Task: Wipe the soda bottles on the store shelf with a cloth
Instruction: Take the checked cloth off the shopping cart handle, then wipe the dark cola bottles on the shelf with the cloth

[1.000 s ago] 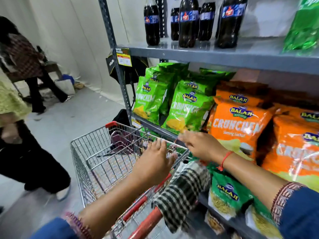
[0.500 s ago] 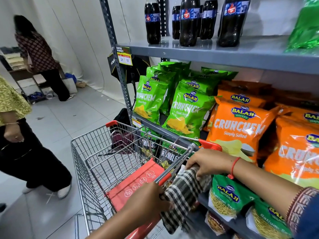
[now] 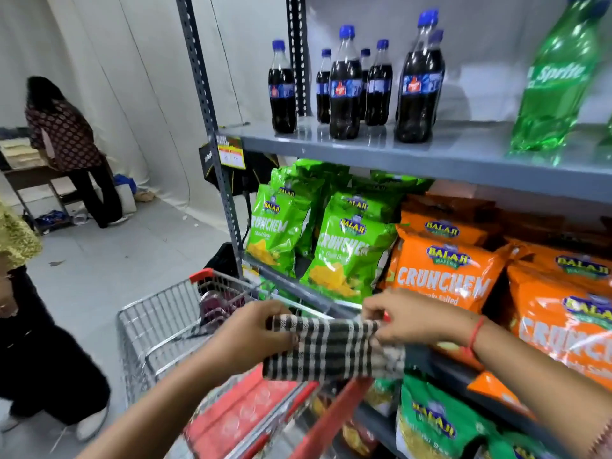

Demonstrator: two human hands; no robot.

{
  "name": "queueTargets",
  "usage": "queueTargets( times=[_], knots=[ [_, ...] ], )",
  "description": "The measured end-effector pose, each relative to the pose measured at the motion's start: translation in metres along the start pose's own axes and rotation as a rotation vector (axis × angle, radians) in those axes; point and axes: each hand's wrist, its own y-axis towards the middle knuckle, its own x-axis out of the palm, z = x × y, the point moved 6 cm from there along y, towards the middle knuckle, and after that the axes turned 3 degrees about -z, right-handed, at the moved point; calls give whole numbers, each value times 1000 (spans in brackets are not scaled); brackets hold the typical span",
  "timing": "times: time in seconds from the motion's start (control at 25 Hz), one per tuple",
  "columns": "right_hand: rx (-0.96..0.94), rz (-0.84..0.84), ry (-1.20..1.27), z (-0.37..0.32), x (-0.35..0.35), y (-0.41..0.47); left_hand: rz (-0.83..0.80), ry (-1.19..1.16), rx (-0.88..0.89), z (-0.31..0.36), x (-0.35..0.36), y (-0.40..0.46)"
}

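Two hands are on the checked cloth in the head view, and that is the only view you have. Your left hand pinches its left edge with fingers closed on the fabric; your right hand grips the right edge the same way, fingers tight on the cloth. You hold it stretched flat between them just above the red handle of the shopping cart, which looks like readying a clean wiping face before you reach up.

The cola bottles stand upright on the top shelf, well above and beyond your hands, so no wiping has begun. You can count seven blue caps: four dark bottles in a front row and at least three tucked behind, though the rear ones overlap too much for a sure count. One green Sprite bottle stands apart at the right end, with something green just cut off by the frame edge beyond it.

Below, the middle shelf carries green Crunchem bags and orange Crunchem bags, stood upright with their faces forward for display. Two other people stand at the left, one by a wall rack, one close by at the frame edge.
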Motion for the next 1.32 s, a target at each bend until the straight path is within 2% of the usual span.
queueTargets(
  times=[0.04,0.12,0.24,0.32,0.4,0.52,0.6,0.88,1.0,1.08,1.2,1.32],
  knots=[
    [-14,-5,-1,-1,-8,-3,-17,-112,47,10,-10,9],
    [-81,36,126,-16,-27,-9,-101,-166,163,38,-22,30],
    [-115,284,501,-34,-59,-9,-216,-21,340,92,-36,56],
    [-105,479,616,-31,-83,-8,-219,83,428,126,-59,75],
    [-116,635,672,-27,-109,-9,-71,44,484,155,-98,100],
    [-119,791,693,-28,-153,-7,313,-212,553,189,-168,143],
    [-110,860,694,-29,-181,2,413,-383,527,200,-197,177],
    [-16,1006,863,-6,-246,56,274,-421,452,227,-221,254],
    [50,1078,900,7,-259,81,97,-413,413,231,-211,263],
    [127,1120,848,16,-260,94,46,-449,408,230,-212,268],
    [238,1242,619,20,-258,99,61,-501,425,227,-216,276],
    [167,1472,245,1,-259,86,25,-495,450,230,-208,279]
  ],
)
